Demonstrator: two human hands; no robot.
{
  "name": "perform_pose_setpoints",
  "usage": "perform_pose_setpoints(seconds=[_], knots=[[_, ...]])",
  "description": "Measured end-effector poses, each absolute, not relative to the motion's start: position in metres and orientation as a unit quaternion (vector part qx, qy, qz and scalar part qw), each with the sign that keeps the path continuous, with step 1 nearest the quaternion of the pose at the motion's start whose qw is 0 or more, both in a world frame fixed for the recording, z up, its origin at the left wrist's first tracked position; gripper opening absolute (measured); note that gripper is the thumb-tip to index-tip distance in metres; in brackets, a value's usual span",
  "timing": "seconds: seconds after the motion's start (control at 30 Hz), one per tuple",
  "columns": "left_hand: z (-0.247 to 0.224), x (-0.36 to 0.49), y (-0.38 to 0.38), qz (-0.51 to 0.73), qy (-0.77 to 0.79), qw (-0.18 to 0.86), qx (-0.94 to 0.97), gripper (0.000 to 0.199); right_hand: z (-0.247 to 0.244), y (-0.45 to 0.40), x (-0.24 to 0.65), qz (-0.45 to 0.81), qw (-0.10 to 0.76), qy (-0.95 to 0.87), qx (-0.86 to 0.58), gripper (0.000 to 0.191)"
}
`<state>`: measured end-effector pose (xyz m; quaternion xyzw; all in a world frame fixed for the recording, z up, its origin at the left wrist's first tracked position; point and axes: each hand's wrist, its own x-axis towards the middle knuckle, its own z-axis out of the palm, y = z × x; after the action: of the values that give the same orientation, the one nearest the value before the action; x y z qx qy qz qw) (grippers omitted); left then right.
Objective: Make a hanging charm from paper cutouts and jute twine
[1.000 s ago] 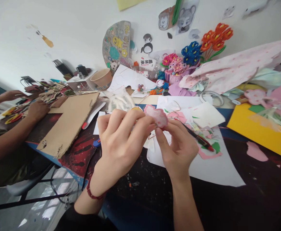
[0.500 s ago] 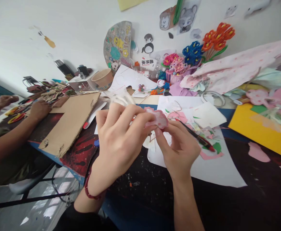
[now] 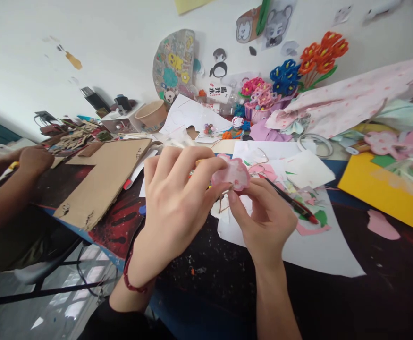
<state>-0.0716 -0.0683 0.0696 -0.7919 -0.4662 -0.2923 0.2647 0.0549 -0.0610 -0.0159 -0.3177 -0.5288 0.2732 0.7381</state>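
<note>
Between my two hands is a pink flower piece (image 3: 235, 174) with scalloped edges, above the table. My left hand (image 3: 178, 198), a dark red bracelet at its wrist, curls its fingers at the flower's left side and pinches near its lower edge. From the right, my right hand (image 3: 265, 217) pinches the flower's lower edge between thumb and fingers. A thin brown cord (image 3: 223, 204) hangs under the fingertips. Behind the hands, white paper (image 3: 319, 252) bears pink and green scraps and a dark pen (image 3: 291, 200) with a red end.
At the left are a person's hands (image 3: 36, 160) near a cut cardboard sheet (image 3: 103, 182). A yellow sheet (image 3: 386, 193) and a pink scrap (image 3: 383, 224) lie at the right. Crafted flowers (image 3: 286, 78) and a tan bowl (image 3: 151, 115) stand along the wall.
My left fingers have shifted slightly, so more of the pink flower shows. The other person's hands at the left have moved closer together, away from the cardboard.
</note>
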Motion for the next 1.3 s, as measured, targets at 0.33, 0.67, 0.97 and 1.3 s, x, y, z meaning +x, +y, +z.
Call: perform_pose_setpoints(seconds=[0.33, 0.67, 0.97, 1.3], knots=[[0.069, -0.075, -0.065, -0.312, -0.470, 0.106, -0.819, 0.041, -0.017, -0.060, 0.055, 0.285, 0.737, -0.525, -0.317, 0.025], [0.071, -0.071, -0.066, -0.373, -0.480, -0.022, -0.794, 0.038, -0.015, -0.059, 0.057, 0.310, 0.739, -0.514, -0.306, 0.023], [0.076, -0.069, -0.059, -0.419, -0.463, -0.193, -0.757, 0.029, 0.000, -0.061, 0.077, 0.375, 0.690, -0.533, -0.316, 0.017], [0.068, -0.031, -0.031, -0.491, -0.397, -0.276, -0.725, 0.028, 0.040, -0.042, 0.140, 0.271, 0.588, -0.667, -0.370, 0.002]])
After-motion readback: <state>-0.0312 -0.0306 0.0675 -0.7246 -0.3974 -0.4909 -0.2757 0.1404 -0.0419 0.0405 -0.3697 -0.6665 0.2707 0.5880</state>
